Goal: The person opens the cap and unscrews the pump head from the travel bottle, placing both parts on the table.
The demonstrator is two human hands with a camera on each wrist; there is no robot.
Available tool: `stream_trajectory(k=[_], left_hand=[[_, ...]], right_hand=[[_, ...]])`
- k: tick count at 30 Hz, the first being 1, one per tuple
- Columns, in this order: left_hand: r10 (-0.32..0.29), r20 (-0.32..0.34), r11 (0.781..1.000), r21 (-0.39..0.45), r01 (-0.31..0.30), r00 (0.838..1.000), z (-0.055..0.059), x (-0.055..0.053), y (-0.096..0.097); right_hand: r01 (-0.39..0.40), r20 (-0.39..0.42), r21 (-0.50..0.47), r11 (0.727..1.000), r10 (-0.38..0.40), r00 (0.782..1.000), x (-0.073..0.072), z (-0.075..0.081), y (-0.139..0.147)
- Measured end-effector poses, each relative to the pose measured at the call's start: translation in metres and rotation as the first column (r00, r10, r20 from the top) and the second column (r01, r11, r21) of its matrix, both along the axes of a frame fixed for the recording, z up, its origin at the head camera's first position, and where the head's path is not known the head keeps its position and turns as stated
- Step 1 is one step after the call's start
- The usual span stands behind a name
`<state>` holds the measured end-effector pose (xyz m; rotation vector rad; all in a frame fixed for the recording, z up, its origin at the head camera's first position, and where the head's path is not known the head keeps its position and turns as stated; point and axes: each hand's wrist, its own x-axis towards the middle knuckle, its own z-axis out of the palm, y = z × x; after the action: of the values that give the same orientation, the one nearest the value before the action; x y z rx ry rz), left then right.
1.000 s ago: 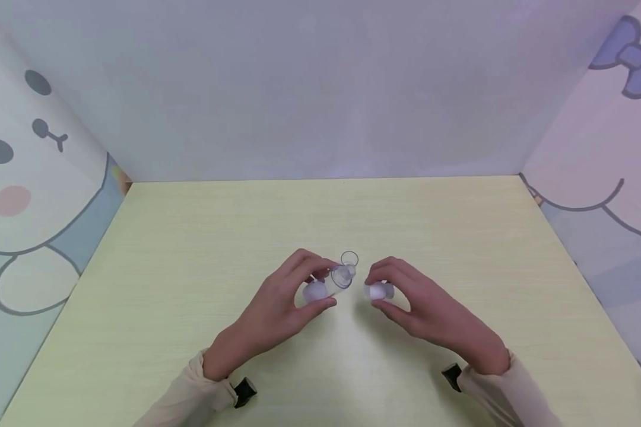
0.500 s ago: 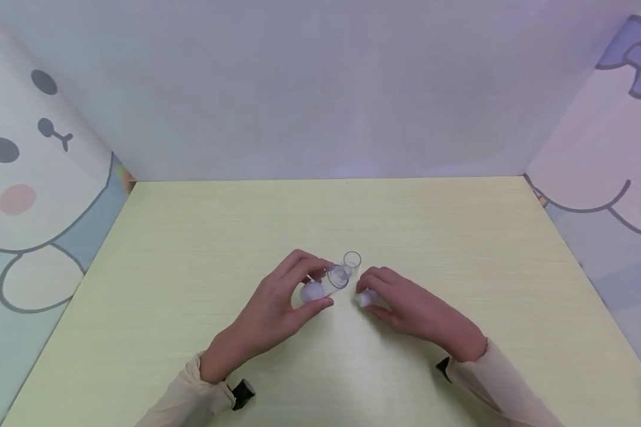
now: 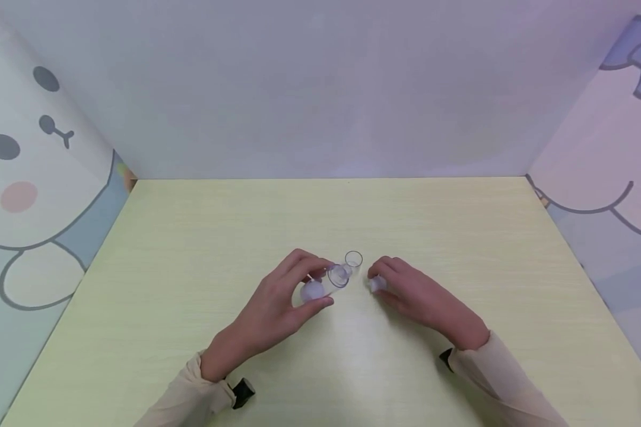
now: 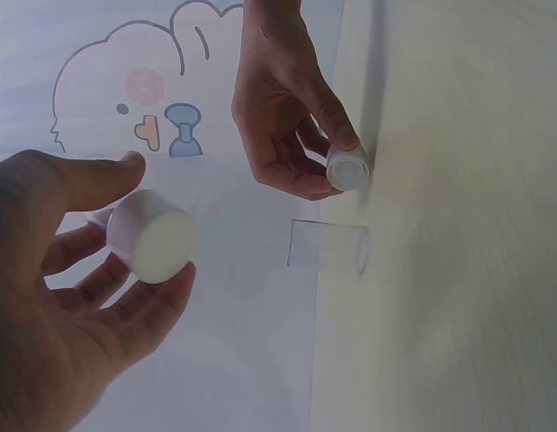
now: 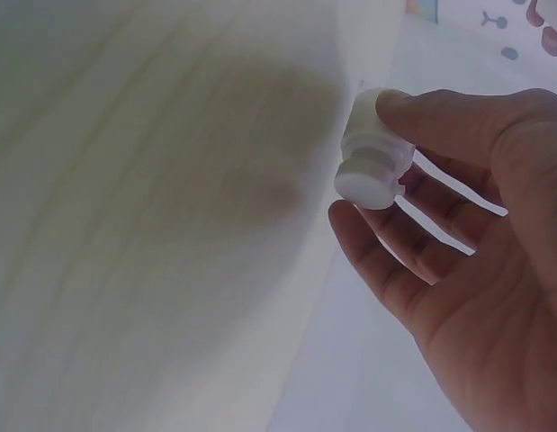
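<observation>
My left hand holds a small bottle between thumb and fingers, tilted above the table. The bottle has a white rounded end and a clear section; in the left wrist view its flat white base faces the camera. To the right, my right hand pinches a small white stepped piece like a pump top, with a narrow neck, a wider disc end and a small side nub. The two held pieces are apart. A clear open cylinder, like a bottle cap, stands on the table just beyond both hands.
The pale wood table ends at a plain grey-white wall at the back. Side panels with cartoon figures rise at left and right. Black devices sit at the left wrist and right wrist.
My right hand first moved left and toward the body with the white piece, turning it, then shifted slightly back to the right and away. My left hand stays nearly still with the bottle.
</observation>
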<state>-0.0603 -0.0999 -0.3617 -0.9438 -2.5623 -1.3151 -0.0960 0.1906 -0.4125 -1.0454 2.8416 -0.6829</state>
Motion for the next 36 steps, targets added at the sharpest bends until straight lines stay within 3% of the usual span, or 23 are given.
stream_trajectory(k=[5, 12, 20, 27, 31, 36], left_hand=[[0.001, -0.007, 1.0, 0.005, -0.001, 1.0, 0.0, 0.0, 0.0], [-0.002, 0.001, 1.0, 0.015, 0.002, 1.0, -0.002, -0.003, 0.001], [0.007, 0.03, 0.999, 0.031, -0.008, 1.0, -0.012, -0.016, 0.0], [0.047, 0.041, 0.999, -0.006, -0.047, 0.998, -0.02, -0.025, 0.0], [0.093, 0.094, 0.996, -0.013, -0.092, 0.991, -0.025, -0.029, 0.0], [0.169, 0.204, 0.985, -0.016, -0.17, 0.964, -0.033, -0.035, 0.0]], right_hand=[[0.019, 0.023, 0.021, 1.0, -0.019, 1.0, -0.002, 0.0, 0.0], [0.015, -0.006, 0.022, 1.0, -0.015, 1.0, -0.002, 0.001, 0.001], [0.071, -0.045, 0.011, 0.997, -0.071, 0.996, 0.003, 0.008, 0.009], [0.093, -0.084, -0.006, 0.996, -0.093, 0.992, 0.012, 0.013, 0.02], [0.085, -0.127, -0.021, 0.996, -0.087, 0.988, 0.02, 0.015, 0.027], [0.078, -0.184, -0.046, 0.996, -0.085, 0.979, 0.03, 0.019, 0.035]])
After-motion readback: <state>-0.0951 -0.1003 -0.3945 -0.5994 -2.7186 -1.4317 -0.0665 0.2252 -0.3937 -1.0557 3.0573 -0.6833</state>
